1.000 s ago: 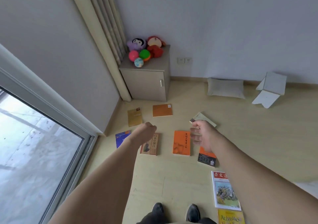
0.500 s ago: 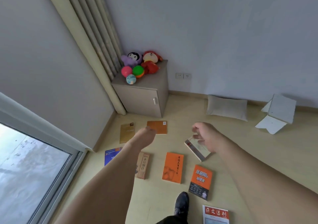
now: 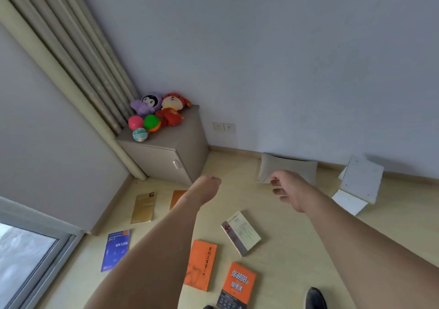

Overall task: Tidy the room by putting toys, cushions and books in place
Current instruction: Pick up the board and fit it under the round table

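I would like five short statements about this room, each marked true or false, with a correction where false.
1. The plush toys and balls sit on top of the cabinet. True.
2. The right hand holds a book. False: it holds nothing; its fingers are loosely curled in the air in front of the grey cushion.
3. The grey cushion lies on the floor against the wall. True.
4. All books are stacked on the cabinet. False: they lie scattered on the floor, for example the blue book and the orange book.
5. The left hand grips a ball. False: it is a closed fist with nothing in it.
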{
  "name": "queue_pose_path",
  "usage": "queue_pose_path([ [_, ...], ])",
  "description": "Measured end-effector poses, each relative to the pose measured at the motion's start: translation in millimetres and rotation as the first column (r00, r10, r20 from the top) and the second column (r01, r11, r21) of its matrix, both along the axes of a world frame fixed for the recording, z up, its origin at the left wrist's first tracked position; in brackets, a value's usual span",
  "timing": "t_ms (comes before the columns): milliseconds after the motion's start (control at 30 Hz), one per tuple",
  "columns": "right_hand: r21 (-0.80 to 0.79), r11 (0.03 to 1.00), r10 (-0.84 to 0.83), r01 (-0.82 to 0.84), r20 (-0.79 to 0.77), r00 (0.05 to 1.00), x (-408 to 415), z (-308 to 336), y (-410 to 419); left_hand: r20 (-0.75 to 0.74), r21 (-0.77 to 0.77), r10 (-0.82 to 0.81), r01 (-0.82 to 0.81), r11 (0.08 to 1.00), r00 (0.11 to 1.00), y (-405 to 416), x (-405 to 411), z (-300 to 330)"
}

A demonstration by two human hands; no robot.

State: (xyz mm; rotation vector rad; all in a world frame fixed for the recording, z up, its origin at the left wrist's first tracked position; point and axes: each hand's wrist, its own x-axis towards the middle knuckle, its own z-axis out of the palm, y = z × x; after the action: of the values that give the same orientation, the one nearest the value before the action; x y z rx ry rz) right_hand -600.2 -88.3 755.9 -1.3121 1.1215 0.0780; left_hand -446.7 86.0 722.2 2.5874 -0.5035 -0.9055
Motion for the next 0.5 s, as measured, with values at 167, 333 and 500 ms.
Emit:
queue_pose_path([
  [167,-0.008,1.000,0.019,-0.019,-0.007,1.000,-50.0,18.1,-133.1,-0.108,-0.017,0.088,-0.090,0.996,0.990,-113.3,-53.1,8.9],
  [333,-0.035,0.998,0.062,-0.061,0.008,0.998,-55.8,34.6,-226.2,-0.136,-0.072,0.086,-0.096,0.993,0.987,-203.6,-63.2,20.8],
  [500,-0.022,0.988,0.156,-0.156,-0.006,0.988,-31.1,32.1,-289.4,-0.144,-0.086,0.183,-0.196,0.977,0.973,-267.5,-56.4,24.5],
])
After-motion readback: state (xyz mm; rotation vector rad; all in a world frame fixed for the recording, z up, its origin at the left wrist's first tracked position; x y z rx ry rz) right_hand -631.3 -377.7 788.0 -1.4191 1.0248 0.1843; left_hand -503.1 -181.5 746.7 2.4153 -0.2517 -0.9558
